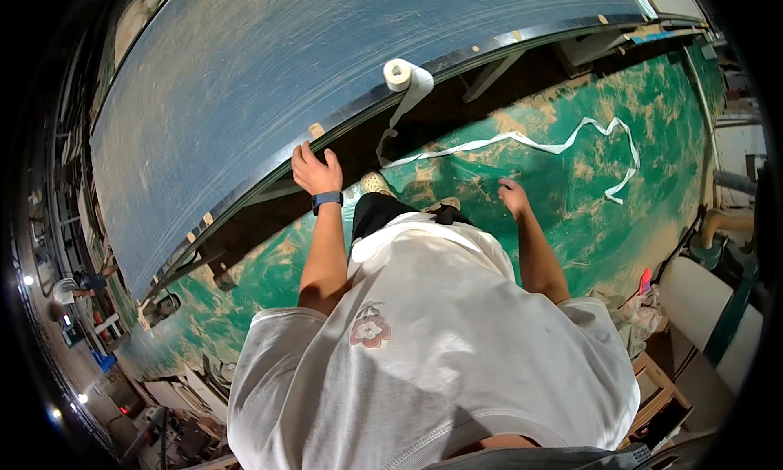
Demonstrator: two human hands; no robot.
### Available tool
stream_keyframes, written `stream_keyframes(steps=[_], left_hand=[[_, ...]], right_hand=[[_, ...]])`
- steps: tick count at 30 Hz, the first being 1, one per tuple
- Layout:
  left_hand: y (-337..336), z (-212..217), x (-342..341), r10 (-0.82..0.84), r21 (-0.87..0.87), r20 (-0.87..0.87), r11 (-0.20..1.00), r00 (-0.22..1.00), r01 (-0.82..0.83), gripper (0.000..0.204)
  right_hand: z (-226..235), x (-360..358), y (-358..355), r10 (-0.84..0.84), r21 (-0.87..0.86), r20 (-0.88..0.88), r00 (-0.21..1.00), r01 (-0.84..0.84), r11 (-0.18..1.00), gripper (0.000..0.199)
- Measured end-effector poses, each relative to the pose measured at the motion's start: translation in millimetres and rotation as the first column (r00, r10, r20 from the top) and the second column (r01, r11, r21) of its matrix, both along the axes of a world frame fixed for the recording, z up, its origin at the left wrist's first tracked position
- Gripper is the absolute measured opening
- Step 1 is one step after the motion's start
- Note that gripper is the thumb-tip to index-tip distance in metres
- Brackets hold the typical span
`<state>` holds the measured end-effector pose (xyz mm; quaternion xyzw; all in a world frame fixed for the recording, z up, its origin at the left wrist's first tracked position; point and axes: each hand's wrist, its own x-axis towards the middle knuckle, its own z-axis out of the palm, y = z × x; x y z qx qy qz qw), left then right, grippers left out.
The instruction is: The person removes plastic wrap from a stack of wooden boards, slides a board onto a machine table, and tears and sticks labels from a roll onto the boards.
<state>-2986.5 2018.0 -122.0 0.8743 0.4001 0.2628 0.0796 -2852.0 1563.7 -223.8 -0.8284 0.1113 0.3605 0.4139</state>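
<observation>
A person stands over a workshop floor, seen from their own head looking down, white shirt filling the lower middle of the view. At the left and far side runs a long blue panel (269, 70), dusted with pale sawdust, its long axis slanting from near left up to far right, with a dark edge (245, 194) facing the person. The left hand (316, 171), with a dark band on the wrist, rests right on that dark edge, fingers curled over it in a narrow grip, so the panel lies directly ahead of and under this hand. Farther right along the same edge sits a white tape roll (398, 74), up the edge and to the right of the left hand, well apart from it. From the roll a loose white strip (522, 141) hangs down off the edge and trails away to the right across the green floor (571, 217), looping far to the right. The right hand (513, 194) hangs free over the floor, holding nothing, fingers loosely spread and pointing down; the strip passes just beyond its fingertips, not touching. The left hand is the nearer one to the panel; the right hand is the nearer one to the strip. At the right rim are a white cushioned seat (701, 303) and a wooden box (656, 380).
</observation>
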Motion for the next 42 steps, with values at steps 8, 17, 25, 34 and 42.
stream_keyframes(steps=[8,17,25,34,42], left_hand=[[35.3,-17.2,-7.5,-0.122,-0.049,-0.238,0.992,0.964,0.113,0.068],[40.6,-15.1,9.0,-0.175,-0.104,-0.265,0.983,0.948,0.153,0.072],[43.6,-13.7,1.9,-0.248,-0.119,-0.223,0.967,0.943,0.226,0.069],[36.9,-15.8,10.9,-0.214,-0.094,-0.322,0.976,0.922,0.194,0.069],[34.8,-16.4,6.4,-0.208,-0.091,-0.323,0.978,0.923,0.189,0.070]], right_hand=[[-2.6,6.3,71.4,0.321,-0.081,0.094,0.942,-0.314,0.946,0.047],[12.2,5.4,100.9,0.459,-0.139,0.121,0.880,-0.442,0.886,0.046],[9.0,-4.8,78.5,0.480,-0.200,0.109,0.871,-0.454,0.868,0.044],[-14.6,-13.6,50.1,0.426,-0.188,0.028,0.904,-0.414,0.891,0.049],[-27.4,-23.4,48.4,0.367,-0.064,0.074,0.927,-0.363,0.930,0.046]])
